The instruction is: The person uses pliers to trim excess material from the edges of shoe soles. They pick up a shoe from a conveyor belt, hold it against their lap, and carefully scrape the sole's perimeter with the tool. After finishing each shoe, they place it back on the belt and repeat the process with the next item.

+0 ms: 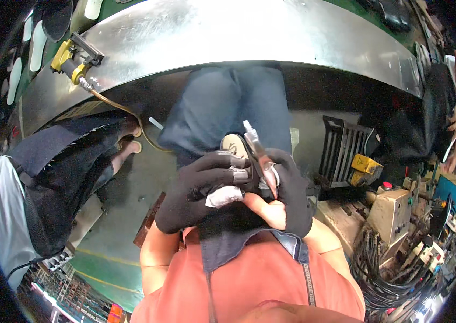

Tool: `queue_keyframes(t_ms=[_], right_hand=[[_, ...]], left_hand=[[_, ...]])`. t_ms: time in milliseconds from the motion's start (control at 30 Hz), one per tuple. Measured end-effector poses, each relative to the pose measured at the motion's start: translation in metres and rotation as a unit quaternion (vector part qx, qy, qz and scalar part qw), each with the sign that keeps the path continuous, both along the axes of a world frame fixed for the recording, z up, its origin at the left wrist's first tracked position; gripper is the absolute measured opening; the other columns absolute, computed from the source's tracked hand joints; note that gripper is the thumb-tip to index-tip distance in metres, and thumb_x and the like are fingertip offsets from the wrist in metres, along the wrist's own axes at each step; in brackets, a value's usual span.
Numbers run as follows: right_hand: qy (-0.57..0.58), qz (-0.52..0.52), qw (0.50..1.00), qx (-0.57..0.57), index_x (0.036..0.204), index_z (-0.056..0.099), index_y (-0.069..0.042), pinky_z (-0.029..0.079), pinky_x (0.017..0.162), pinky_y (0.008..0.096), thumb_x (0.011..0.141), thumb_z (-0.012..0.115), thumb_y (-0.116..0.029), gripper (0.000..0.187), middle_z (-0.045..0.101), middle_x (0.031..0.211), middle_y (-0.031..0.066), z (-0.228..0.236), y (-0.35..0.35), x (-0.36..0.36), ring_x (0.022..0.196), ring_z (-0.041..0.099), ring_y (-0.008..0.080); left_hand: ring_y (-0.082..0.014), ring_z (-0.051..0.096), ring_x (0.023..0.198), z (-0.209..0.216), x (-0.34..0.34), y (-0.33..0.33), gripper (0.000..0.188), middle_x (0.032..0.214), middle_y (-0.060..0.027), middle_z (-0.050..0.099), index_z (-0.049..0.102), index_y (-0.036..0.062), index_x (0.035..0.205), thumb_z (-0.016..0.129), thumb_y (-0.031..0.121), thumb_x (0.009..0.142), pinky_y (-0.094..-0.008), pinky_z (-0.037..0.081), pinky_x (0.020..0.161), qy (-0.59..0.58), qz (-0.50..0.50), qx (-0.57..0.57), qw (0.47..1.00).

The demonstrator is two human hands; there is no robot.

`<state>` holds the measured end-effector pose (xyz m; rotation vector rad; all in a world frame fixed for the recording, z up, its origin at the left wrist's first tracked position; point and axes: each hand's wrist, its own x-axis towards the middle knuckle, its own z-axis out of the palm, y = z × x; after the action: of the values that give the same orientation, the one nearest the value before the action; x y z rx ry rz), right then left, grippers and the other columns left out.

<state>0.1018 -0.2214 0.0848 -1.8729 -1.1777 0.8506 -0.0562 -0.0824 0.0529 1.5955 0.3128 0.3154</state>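
Over my lap, my left hand (198,185), in a dark glove with white tape round its fingers, is closed round a shoe (232,145). The shoe's beige underside shows at one end, with a dark edge; the rest is hidden behind my fingers and against dark cloth. My right hand (294,196), also gloved but with a bare thumb, grips metal pliers (260,156). Their narrow end points up and away from me, beside the shoe. Whether the jaws touch the shoe, I cannot tell.
A curved metal table (228,40) stands ahead, bearing a yellow staple gun (72,59) with an air hose (115,106). To the left sits another person (55,145). At right are a slatted black stand (338,151), a yellow pedal (366,169), a machine box (389,215) and cables (373,274).
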Motion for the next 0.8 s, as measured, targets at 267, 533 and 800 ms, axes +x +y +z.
queue_keyframes(t_ms=[267, 533, 800], right_hand=[[-0.033, 0.08, 0.996, 0.015, 0.117, 0.059, -0.003, 0.042, 0.088, 0.0387, 0.076, 0.07, -0.025, 0.049, 0.06, 0.112, 0.0136, -0.007, 0.003, 0.011, 0.101, 0.054, 0.0316], [0.004, 0.02, 0.999, 0.049, 0.122, 0.055, -0.003, 0.041, 0.087, 0.0393, 0.076, 0.073, -0.028, 0.056, 0.059, 0.11, 0.0158, -0.023, -0.005, 0.025, 0.101, 0.052, 0.0329], [-0.071, -0.047, 0.989, 0.12, 0.12, 0.05, -0.004, 0.044, 0.083, 0.0399, 0.052, 0.087, -0.045, 0.087, 0.051, 0.122, 0.0131, -0.072, -0.086, -0.008, 0.098, 0.052, 0.0301]], left_hand=[[-0.0304, 0.063, 0.098, 0.012, 0.007, -0.02, 0.022, 0.1, -0.0141, 0.066, 0.068, 0.0033, 0.101, 0.067, 0.01, 0.08, -0.0384, 0.048, 0.088, 0.088, 0.095, -0.042, 0.991], [-0.0236, 0.065, 0.084, 0.021, 0.044, -0.021, 0.017, 0.092, -0.0123, 0.068, 0.068, 0.003, 0.098, 0.066, 0.012, 0.083, -0.0318, 0.049, 0.078, 0.127, 0.116, -0.045, 0.984], [-0.0249, 0.058, 0.106, -0.106, 0.031, -0.025, 0.05, 0.116, -0.0135, 0.059, 0.051, 0.005, 0.123, 0.049, 0.044, 0.092, -0.0358, 0.045, 0.093, -0.046, 0.124, -0.314, 0.94]])
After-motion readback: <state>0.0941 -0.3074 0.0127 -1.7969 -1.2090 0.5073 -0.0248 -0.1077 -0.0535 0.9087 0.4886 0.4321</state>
